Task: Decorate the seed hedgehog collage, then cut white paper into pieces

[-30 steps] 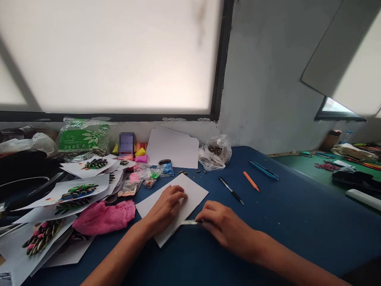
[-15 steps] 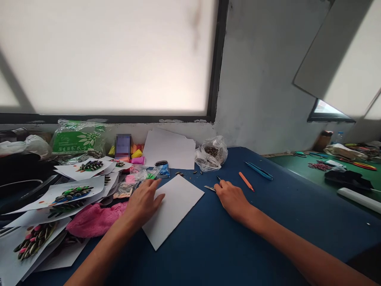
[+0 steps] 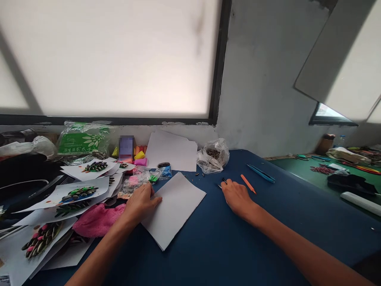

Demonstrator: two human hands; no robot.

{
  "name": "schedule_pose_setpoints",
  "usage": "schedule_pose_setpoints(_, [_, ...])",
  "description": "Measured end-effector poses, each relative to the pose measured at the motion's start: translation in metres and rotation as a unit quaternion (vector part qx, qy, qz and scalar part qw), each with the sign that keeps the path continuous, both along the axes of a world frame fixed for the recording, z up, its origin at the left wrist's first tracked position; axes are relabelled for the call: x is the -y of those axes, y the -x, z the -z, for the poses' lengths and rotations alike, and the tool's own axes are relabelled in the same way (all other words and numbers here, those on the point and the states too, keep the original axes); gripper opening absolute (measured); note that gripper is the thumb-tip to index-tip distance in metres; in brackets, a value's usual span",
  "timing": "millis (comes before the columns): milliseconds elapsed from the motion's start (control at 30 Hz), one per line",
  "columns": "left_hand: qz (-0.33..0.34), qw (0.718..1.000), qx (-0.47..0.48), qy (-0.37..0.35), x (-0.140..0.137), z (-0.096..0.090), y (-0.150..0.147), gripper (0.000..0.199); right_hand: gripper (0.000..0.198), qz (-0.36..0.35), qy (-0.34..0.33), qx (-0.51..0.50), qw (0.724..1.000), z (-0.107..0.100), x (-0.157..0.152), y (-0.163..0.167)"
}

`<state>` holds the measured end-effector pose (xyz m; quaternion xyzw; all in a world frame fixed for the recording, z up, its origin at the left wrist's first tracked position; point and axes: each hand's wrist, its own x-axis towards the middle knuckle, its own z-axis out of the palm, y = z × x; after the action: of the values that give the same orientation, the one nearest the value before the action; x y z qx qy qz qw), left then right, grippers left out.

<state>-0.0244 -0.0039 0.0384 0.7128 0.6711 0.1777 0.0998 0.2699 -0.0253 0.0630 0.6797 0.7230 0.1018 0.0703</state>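
Note:
A small stack of white paper lies at a slant on the blue table in front of me. My left hand is at the paper's left edge, its thumb over the top sheet and its fingers bent at the side. To the right of the paper, my right hand is closed, resting low over the table. A thin metal tip and a dark end poke out at its fingertips; the rest of that object is hidden. Just beyond this hand lies an orange pen, with blue tweezers farther right.
On the left are sheets with sunflower-seed pictures and a pink fluffy cloth. A plastic bag of seeds and more white paper lie at the back by the wall. Coloured clay packets stand behind my left hand.
The view has shifted slightly. My right hand has drawn a little to the right, away from the paper, and less of the metal tip shows. My left thumb and fingers are closer together.

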Motion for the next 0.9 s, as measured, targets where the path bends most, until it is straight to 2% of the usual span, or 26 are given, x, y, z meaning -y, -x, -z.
schedule_pose_setpoints(167, [-0.016, 0.998, 0.059, 0.006, -0.001, 0.002, 0.0, 0.02, 0.03, -0.019, -0.028, -0.022, 0.999, -0.003, 0.004, 0.002])
schedule_pose_setpoints(333, [-0.002, 0.987, 0.164, 0.005, -0.004, -0.001, 0.001, 0.019, 0.02, -0.067, -0.046, -0.088, 0.993, -0.011, 0.008, 0.016])
schedule_pose_setpoints(533, [0.016, 0.951, 0.307, 0.036, 0.0, -0.01, 0.001, 0.035, 0.03, -0.109, -0.039, -0.201, 0.973, -0.003, -0.002, 0.031])
schedule_pose_setpoints(600, [0.022, 0.927, 0.369, 0.06, 0.002, -0.011, 0.0, 0.042, 0.037, -0.114, -0.028, -0.264, 0.957, 0.002, -0.005, 0.032])
schedule_pose_setpoints(667, [0.025, 0.893, 0.442, 0.084, 0.003, -0.011, 0.0, 0.046, 0.04, -0.1, -0.016, -0.36, 0.927, 0.003, -0.01, 0.031])
schedule_pose_setpoints(733, [0.022, 0.865, 0.492, 0.1, 0.003, -0.011, 0.0, 0.048, 0.044, -0.068, -0.011, -0.485, 0.872, 0.002, -0.016, 0.028])
schedule_pose_setpoints(833, [0.012, 0.844, 0.526, 0.102, 0.003, -0.009, 0.001, 0.052, 0.047, -0.036, 0.019, -0.62, 0.783, -0.001, -0.024, 0.026])
schedule_pose_setpoints(900, [0.013, 0.829, 0.548, 0.11, 0.003, -0.009, 0.001, 0.056, 0.037, -0.043, 0.062, -0.663, 0.745, 0.0, -0.027, 0.026])
